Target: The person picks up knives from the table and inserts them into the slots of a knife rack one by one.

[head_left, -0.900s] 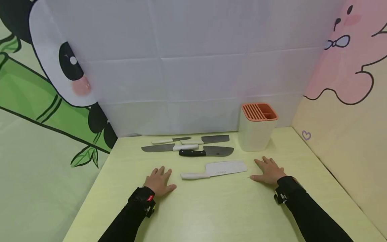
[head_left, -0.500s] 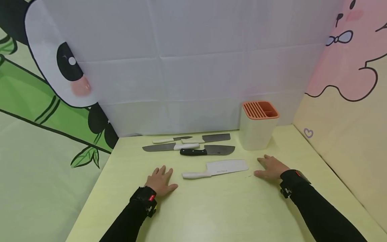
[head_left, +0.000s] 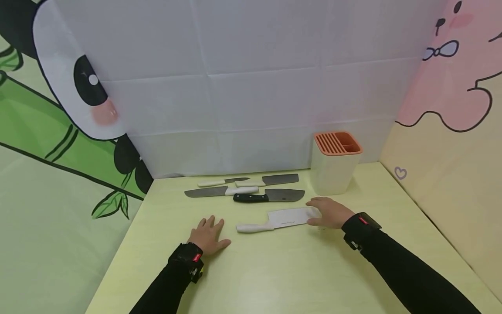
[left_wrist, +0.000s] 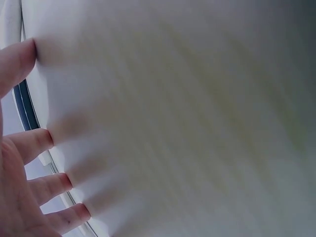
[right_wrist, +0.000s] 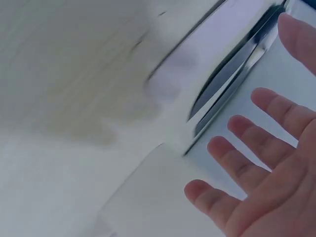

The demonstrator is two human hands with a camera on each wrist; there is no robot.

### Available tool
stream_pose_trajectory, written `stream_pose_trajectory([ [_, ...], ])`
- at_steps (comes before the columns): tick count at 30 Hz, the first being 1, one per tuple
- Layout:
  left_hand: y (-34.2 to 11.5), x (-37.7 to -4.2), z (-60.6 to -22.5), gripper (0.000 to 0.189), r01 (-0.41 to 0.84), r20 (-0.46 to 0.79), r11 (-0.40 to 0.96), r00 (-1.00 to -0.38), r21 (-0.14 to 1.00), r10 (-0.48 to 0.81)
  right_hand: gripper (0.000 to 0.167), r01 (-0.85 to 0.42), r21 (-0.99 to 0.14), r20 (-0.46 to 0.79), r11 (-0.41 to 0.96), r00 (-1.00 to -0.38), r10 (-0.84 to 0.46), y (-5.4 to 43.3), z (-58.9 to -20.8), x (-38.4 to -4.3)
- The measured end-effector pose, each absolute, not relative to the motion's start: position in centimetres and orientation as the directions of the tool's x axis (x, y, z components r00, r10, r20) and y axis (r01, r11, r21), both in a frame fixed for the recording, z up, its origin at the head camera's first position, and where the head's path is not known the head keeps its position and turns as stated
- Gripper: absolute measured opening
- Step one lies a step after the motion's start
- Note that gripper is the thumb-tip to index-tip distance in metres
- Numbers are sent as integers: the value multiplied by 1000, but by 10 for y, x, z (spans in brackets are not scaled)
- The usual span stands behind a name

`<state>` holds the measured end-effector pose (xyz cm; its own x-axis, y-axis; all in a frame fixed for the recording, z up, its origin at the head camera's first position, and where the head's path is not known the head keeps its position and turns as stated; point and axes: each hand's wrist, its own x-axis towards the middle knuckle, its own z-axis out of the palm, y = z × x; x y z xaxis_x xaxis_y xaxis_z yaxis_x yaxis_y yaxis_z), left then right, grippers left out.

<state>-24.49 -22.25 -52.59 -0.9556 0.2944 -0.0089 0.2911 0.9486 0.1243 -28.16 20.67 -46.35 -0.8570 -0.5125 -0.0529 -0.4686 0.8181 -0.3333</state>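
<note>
- Covering the blade's outer end of the white cleaver [head_left: 288, 218] in the head view: the right grip [head_left: 331, 212], wide, thumb and fingers apart. Can't tell if it's actually touching.
- Same view, the left grip [head_left: 206, 237] is wide too, fingers spread on the counter [head_left: 255, 270] just left of the cleaver's handle.
- Behind the cleaver it's pretty crowded: black-handled knife [head_left: 284, 195] closest, then a long white-handled knife [head_left: 208, 192], a dark-bladed chopper [head_left: 280, 179] and a small white-handled knife [head_left: 211, 183] bunched up near the wall [head_left: 255, 100]. An orange-topped knife block [head_left: 331, 174] stands beyond the right grip, the one tall thing over there.
- Left wrist view: fingertips down on the counter, a dark strip [left_wrist: 25, 106] past them too blurry to name.
- Right wrist view: fingers well spread, the cleaver's pale blade and some dark blades [right_wrist: 232, 71] showing past the fingertips.
</note>
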Motion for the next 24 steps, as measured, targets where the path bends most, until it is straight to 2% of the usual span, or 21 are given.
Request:
stream_pose_trajectory([
  [9, -220, -242, -522, 76, 273, -28, 954, -960, 122, 278, 56, -613, -259, 4, 746, -774, -634, 140, -461, -274],
  [17, -220, -241, -521, 76, 276, -23, 953, -960, 125, 281, 51, -714, -210, 68, 668, -692, -719, 102, -478, -273],
  [24, -221, -242, -523, 76, 276, -18, 952, -960, 128, 281, 51, -739, -120, 82, 663, -673, -735, 82, -491, -275],
])
